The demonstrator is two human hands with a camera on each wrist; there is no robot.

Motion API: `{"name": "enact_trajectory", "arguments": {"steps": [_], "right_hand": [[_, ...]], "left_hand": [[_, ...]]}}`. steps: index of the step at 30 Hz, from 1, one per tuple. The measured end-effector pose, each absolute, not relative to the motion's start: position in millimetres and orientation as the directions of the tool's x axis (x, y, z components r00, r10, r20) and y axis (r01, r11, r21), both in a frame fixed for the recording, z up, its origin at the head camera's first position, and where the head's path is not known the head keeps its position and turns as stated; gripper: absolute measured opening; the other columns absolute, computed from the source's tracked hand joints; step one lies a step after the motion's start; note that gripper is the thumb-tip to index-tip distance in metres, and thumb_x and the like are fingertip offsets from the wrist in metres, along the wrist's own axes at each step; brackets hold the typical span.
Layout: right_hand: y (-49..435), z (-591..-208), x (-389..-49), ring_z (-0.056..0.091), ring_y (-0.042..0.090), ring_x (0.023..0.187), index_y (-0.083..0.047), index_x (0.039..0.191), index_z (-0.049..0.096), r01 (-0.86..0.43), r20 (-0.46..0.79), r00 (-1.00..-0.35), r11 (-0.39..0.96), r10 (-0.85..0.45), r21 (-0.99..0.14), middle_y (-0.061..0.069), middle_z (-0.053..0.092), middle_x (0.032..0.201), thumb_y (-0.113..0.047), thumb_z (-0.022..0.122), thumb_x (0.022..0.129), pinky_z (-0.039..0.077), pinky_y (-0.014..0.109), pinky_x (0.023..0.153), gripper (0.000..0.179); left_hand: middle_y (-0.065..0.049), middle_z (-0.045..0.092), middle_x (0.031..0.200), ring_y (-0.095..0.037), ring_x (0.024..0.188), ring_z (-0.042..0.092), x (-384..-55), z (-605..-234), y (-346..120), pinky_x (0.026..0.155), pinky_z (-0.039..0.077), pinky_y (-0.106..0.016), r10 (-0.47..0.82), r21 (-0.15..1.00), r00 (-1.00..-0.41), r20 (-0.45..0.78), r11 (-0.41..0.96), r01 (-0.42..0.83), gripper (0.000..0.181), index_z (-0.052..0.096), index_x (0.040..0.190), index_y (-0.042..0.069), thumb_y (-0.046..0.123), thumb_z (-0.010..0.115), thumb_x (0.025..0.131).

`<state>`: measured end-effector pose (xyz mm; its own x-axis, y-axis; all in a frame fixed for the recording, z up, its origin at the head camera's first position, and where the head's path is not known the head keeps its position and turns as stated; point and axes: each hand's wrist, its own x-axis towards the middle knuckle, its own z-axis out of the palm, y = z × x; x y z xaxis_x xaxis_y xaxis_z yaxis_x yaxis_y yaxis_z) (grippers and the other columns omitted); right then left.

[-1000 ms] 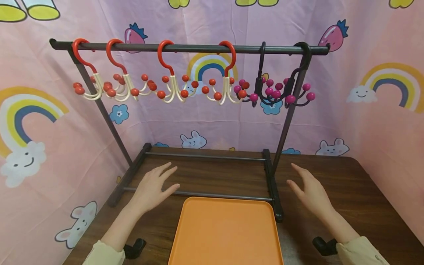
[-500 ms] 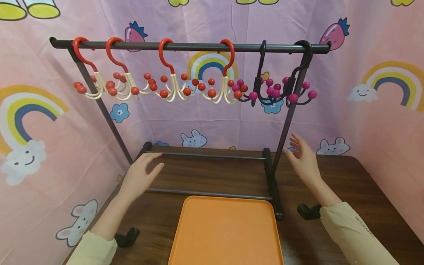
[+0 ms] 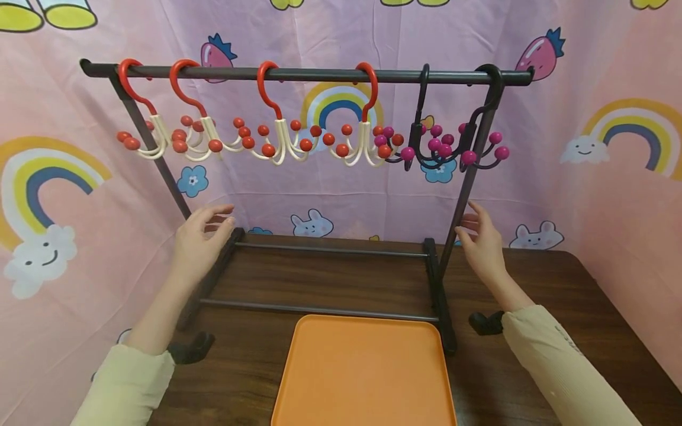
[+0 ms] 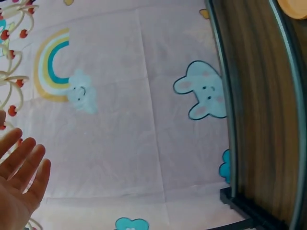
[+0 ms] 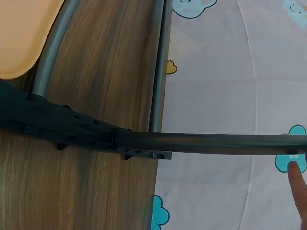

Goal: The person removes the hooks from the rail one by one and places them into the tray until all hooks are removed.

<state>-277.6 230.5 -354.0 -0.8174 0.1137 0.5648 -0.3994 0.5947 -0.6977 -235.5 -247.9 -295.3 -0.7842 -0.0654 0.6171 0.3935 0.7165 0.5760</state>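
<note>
A dark metal rack [image 3: 319, 75] stands on the table, with several octopus-style hook hangers on its top rail. Several have red hooks, such as the cream hanger [image 3: 279, 133] with red ball tips; two black hangers [image 3: 415, 139] with magenta balls hang at the right end. My left hand [image 3: 197, 245] is in the air by the rack's left post, below the hangers, its fingers relaxed and holding nothing. In the left wrist view, the left fingers [image 4: 31, 167] are spread. Beside the right post [image 3: 462, 204] hovers my right hand [image 3: 486, 245], its fingers loose. One right fingertip [image 5: 297, 184] shows beside the post in the right wrist view.
An orange tray [image 3: 367, 373] lies at the front of the wooden table [image 3: 554, 331], close to the rack's base bar [image 3: 319, 308]. Patterned cloth [image 3: 351, 207] with rainbows and bunnies encloses the back and both sides.
Both hands have risen from above the table toward the rack's posts, the left one also shifting left. The hangers stay on the rail, swaying slightly.
</note>
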Motion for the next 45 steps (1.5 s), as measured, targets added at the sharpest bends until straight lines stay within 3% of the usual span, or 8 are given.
{"name": "enact_trajectory", "arguments": {"steps": [4,21,28,37,45], "right_hand": [[230.6,-353.4,-279.9,0.059,0.032,0.102,-0.004,0.131,0.04,-0.378,0.556,-0.819,0.597,0.141,-0.708,0.02,0.057,0.113,-0.003,0.059,0.085,0.05,0.045,0.083,0.05],[227.5,-353.4,-286.0,0.059,0.037,0.098,0.002,0.121,0.045,-0.366,0.556,-0.819,0.62,0.14,-0.694,0.022,0.057,0.108,-0.001,0.058,0.085,0.05,0.049,0.08,0.039],[228.2,-354.1,-287.7,0.059,0.036,0.096,0.003,0.121,0.043,-0.362,0.554,-0.82,0.623,0.14,-0.693,0.022,0.055,0.108,0.001,0.056,0.086,0.051,0.048,0.078,0.037],[226.8,-353.2,-286.2,0.057,0.038,0.098,0.005,0.12,0.039,-0.369,0.542,-0.833,0.622,0.107,-0.691,0.025,0.052,0.11,0.002,0.053,0.088,0.05,0.048,0.081,0.035],[226.0,-353.0,-285.3,0.056,0.04,0.099,0.005,0.12,0.038,-0.365,0.536,-0.838,0.624,0.103,-0.691,0.026,0.05,0.11,0.001,0.052,0.088,0.049,0.049,0.082,0.035]], "left_hand": [[-0.006,0.062,0.106,0.014,0.083,0.047,-237.3,-290.5,-247.1,0.073,0.041,-0.005,-0.11,0.593,-0.774,0.624,0.712,0.376,0.029,0.062,0.112,0.008,0.025,0.055,0.09],[-0.008,0.062,0.105,0.011,0.082,0.048,-239.7,-255.1,-247.7,0.072,0.04,-0.006,-0.175,0.574,-0.694,0.699,0.716,0.397,0.026,0.063,0.109,0.005,0.017,0.055,0.088],[0.0,0.062,0.097,0.009,0.078,0.051,-247.4,-225.0,-249.8,0.07,0.042,-0.007,-0.226,0.566,-0.629,0.744,0.713,0.414,0.025,0.066,0.107,0.008,0.016,0.055,0.086],[-0.004,0.06,0.113,-0.01,0.103,0.053,-254.1,-186.8,-255.6,0.089,0.043,-0.016,-0.32,0.603,-0.621,0.715,0.732,0.317,0.03,0.062,0.115,0.016,0.026,0.054,0.089],[0.011,0.052,0.11,-0.001,0.099,0.047,-273.6,-157.3,-265.0,0.094,0.039,-0.017,-0.472,0.728,-0.608,0.639,0.625,0.281,0.032,0.055,0.121,0.022,0.024,0.054,0.088]]}}
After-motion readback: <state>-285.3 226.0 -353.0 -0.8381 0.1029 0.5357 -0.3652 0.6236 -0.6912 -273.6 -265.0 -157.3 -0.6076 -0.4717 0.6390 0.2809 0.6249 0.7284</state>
